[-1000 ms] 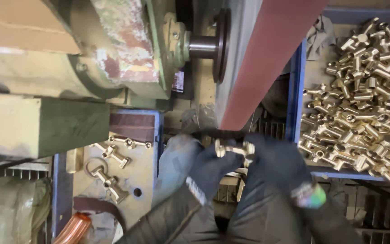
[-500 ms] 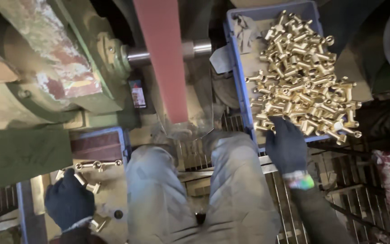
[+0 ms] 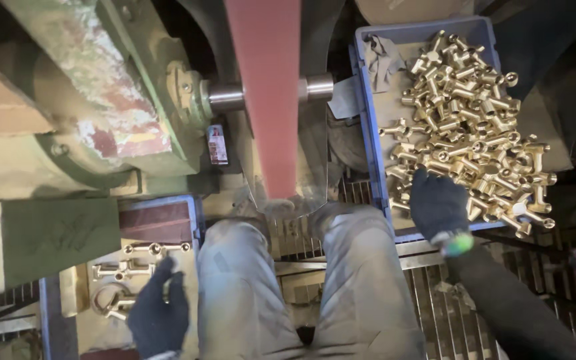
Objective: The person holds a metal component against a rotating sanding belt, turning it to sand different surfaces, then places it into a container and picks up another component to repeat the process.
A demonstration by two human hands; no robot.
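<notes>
Metal floor grating [image 3: 435, 293] under a belt sander, red sanding belt [image 3: 265, 93] overhead.
Right hand [image 3: 438, 200] curled, grip unclear, into brass fittings [image 3: 475, 140] in blue crate [image 3: 368, 133]; left hand [image 3: 158, 313] spread over finished fittings [image 3: 125, 270].

A second ago both hands met at the belt [image 3: 266, 100], gripping one fitting between them. They have since parted: the right hand [image 3: 439, 204] now reaches into the blue bin [image 3: 367, 127] of brass fittings [image 3: 475, 133], while the left hand [image 3: 158, 313] has dropped to the tray [image 3: 48, 313], its fingers by the fittings laid there.
</notes>
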